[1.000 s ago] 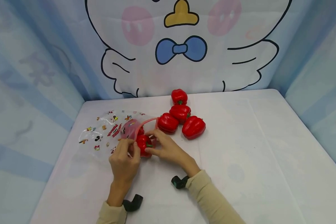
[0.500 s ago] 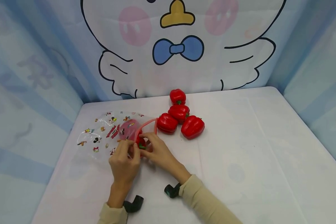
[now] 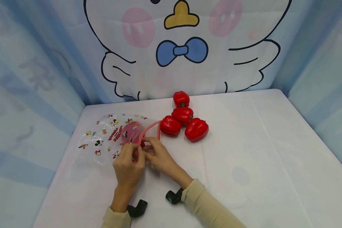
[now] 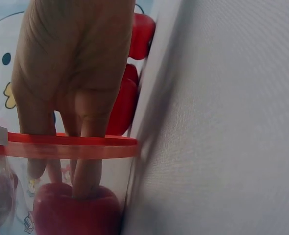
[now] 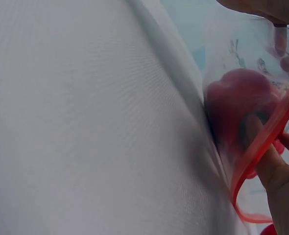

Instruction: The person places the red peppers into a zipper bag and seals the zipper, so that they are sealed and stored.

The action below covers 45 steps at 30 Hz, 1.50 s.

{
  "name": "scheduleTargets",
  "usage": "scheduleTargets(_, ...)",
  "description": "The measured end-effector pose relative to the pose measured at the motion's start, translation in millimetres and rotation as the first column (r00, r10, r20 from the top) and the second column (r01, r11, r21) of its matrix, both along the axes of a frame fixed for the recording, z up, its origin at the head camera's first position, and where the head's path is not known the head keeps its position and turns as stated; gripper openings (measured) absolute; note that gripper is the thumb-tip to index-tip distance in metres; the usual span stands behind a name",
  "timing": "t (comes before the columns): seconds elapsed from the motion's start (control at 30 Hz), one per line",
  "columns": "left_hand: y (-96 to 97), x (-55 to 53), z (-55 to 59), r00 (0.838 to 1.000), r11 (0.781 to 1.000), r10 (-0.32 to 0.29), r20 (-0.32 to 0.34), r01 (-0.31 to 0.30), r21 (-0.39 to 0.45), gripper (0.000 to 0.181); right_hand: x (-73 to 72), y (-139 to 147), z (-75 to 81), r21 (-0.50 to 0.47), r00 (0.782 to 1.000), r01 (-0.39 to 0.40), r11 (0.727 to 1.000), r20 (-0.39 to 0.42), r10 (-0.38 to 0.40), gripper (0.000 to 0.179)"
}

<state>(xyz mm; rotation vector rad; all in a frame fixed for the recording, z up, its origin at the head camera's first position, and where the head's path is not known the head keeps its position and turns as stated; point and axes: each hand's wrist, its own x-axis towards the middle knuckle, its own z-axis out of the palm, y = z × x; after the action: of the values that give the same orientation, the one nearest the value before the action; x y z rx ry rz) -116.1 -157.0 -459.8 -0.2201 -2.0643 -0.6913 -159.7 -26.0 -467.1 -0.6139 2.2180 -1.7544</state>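
In the head view a clear printed zip bag (image 3: 104,139) lies on the table, its mouth edged with a red strip (image 3: 151,126). My left hand (image 3: 129,164) pinches the near side of this rim. Through the mouth reach the fingers of my right hand (image 3: 161,158). In the left wrist view those fingers are fairly straight and touch the top of a red bell pepper (image 4: 76,215) inside the bag. The right wrist view shows the thumb against the stem end of that pepper (image 5: 240,98). Deeper in the bag is another rounded red shape (image 3: 132,131), seen through the plastic.
Several red bell peppers sit beyond the bag's mouth: one (image 3: 171,126) near the rim, another (image 3: 196,129) to its right, others behind. White cloth covers the table (image 3: 245,152). A printed curtain (image 3: 182,76) hangs behind, with blue drapes at both sides.
The right hand has moved left into the bag's mouth, taking the pepper inside; its grip on the pepper has loosened to a push. The left hand keeps pinching the rim, almost still.
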Motion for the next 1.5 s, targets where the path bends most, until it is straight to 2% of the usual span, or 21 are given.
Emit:
scheduleTargets(0.23,-0.8,1.1,1.2,1.000,1.000,-0.002,-0.004,0.002,0.001,0.004,1.5,0,-1.5,-0.036,0.997,-0.072,0.997,0.022,0.073,0.047)
scheduleTargets(0.5,-2.4,1.7,0.4,1.000,1.000,-0.001,0.012,0.000,0.012,0.005,-5.9,11,3.4,0.009,0.985,-0.170,0.985,0.008,0.170,0.047)
scheduleTargets(0.73,-1.9,0.8,-0.4,1.000,1.000,-0.010,0.025,0.010,0.019,0.005,-19.3,37,17.9,0.101,0.962,-0.270,0.957,-0.003,0.272,0.052)
scheduleTargets(0.87,-1.5,0.2,-1.3,1.000,1.000,-0.017,0.015,0.016,0.018,0.004,-26.0,56,28.3,0.116,0.951,-0.305,0.945,-0.021,0.309,0.052)
scheduleTargets(1.0,-1.7,0.5,-1.4,0.999,1.000,-0.015,0.036,0.015,0.023,0.004,-30.5,74,39.9,0.121,0.957,-0.285,0.951,-0.026,0.290,0.053)
scheduleTargets(1.2,-3.2,-1.9,-0.6,0.998,0.999,0.001,0.069,-0.003,0.036,0.006,-36.3,99,52.6,0.139,0.976,-0.205,0.969,-0.043,0.213,0.052)
scheduleTargets(1.4,-0.8,-3.8,-3.2,0.996,0.997,-0.002,0.091,-0.005,0.075,0.007,-41.6,129,65.9,0.087,0.989,-0.124,0.988,-0.075,0.131,0.048)
scheduleTargets(1.5,2.3,-4.5,-5.8,0.993,0.992,-0.008,0.121,-0.008,0.128,0.006,-43.4,149,71.2,0.049,0.994,-0.070,0.996,-0.082,0.074,0.048)
